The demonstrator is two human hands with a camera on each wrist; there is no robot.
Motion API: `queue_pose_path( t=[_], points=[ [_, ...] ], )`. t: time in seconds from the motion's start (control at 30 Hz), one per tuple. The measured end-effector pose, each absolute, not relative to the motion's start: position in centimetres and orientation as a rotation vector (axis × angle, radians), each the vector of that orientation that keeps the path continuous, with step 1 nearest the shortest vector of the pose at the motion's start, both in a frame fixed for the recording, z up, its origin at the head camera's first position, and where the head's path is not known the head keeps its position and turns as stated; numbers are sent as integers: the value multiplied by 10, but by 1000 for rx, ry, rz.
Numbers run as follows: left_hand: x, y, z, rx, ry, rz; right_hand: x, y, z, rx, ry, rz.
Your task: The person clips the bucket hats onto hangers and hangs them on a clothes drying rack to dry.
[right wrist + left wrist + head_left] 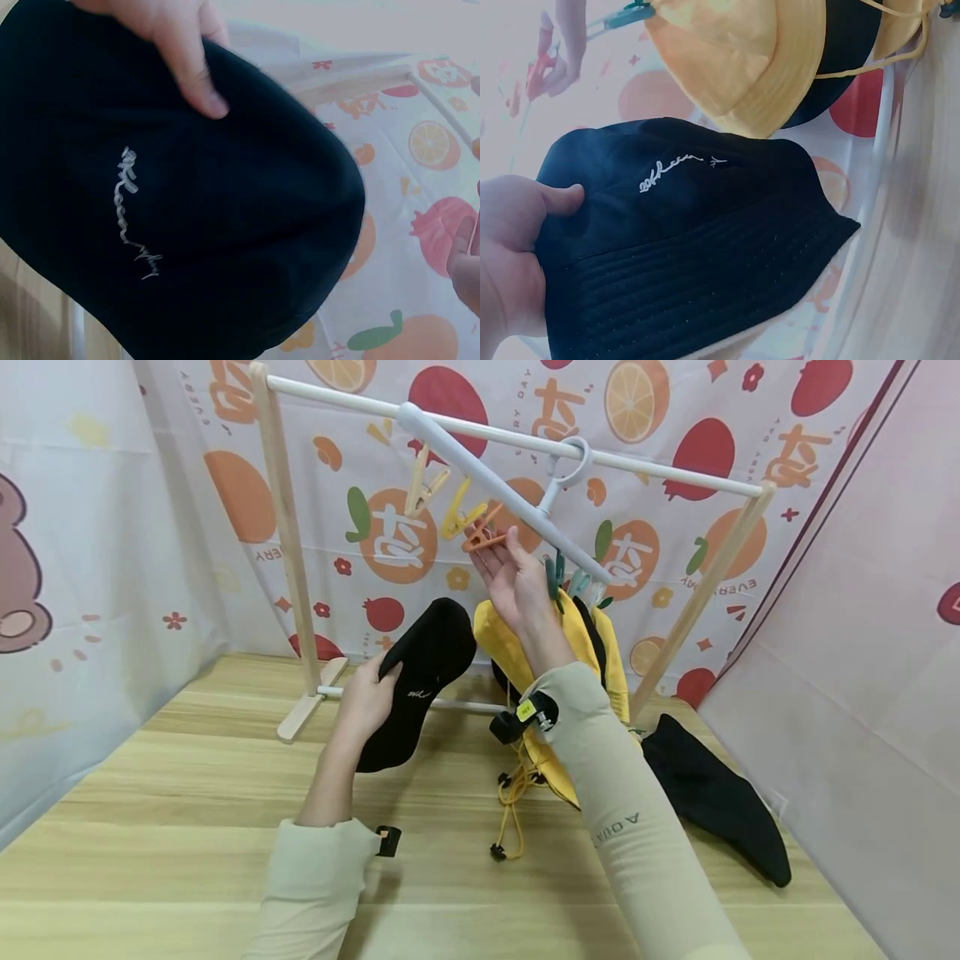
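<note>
Standing over a wooden counter (187,827), the rack's rail carries a pale hanger (495,485), as the head view shows. The person's left hand (371,702) grips a black hat (420,685) by its edge, in the air left of the yellow hat (615,668). The right hand (521,585) is raised, thumb and fingers pinching an orange clip (478,537) below the hanger. Beside it hang a yellow clip (455,518) and a pale wooden clip (415,489). Green clips at the hanger's lower end hold the yellow hat, partly hidden behind the right forearm. A second black hat (712,802) lies at the right.

In the left wrist view, the left thumb presses the black hat's outer face, near white lettering (679,166) too blurred to read. The right hand, at upper left, is cut off.

In the right wrist view, the black hat fills most of the frame; only part of the right hand shows, at the right edge.
</note>
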State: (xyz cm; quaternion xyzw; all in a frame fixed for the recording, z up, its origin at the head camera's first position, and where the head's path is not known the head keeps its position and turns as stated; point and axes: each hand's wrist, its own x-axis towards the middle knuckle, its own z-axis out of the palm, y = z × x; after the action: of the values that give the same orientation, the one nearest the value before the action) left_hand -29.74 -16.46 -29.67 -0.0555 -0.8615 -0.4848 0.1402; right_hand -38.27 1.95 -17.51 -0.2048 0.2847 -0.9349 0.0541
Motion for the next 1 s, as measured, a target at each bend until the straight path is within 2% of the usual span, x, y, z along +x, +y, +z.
queue_pose_path(
  t=[0.47,1.0],
  points=[
    [-290,-156,-263,-278,-2514,-1233,-390,31,-181,-608,1070,-2630],
    [-300,-149,-248,-297,-2549,-1181,-394,19,-179,-488,1259,-2819]
  ],
)
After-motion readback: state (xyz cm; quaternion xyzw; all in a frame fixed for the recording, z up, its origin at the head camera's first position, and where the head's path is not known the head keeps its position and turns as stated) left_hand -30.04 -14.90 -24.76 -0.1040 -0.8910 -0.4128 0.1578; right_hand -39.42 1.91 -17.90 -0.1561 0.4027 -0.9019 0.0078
